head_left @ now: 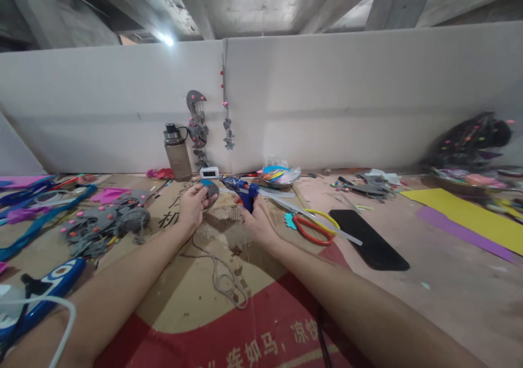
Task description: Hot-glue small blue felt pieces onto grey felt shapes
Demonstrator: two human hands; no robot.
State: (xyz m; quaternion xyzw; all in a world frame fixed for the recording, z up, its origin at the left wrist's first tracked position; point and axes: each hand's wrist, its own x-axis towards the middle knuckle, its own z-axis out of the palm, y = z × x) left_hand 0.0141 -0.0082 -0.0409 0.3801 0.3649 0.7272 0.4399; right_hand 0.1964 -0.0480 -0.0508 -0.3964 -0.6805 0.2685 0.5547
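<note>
My left hand (pixel 191 209) pinches a small grey felt piece (pixel 211 192) with a bit of blue at its upper edge. A blue glue gun (pixel 247 195) is gripped in my right hand (pixel 260 224), its nozzle pointing left towards the felt piece. I cannot tell whether the nozzle touches the felt. Grey cord (pixel 226 281) lies in loose loops on the cardboard below my hands. A long pale translucent stick (pixel 327 224) stretches from behind the glue gun to the right, across scissors (pixel 312 231) with red and yellow handles.
A black phone (pixel 368 240) lies right of the scissors. Grey felt pieces with pink balls (pixel 110 215) lie left. A water bottle (pixel 178 155), a small white digital device (pixel 210 172) and a dish of craft bits (pixel 280 176) stand near the white partition (pixel 327 96). Yellow sheet (pixel 469 213) lies far right.
</note>
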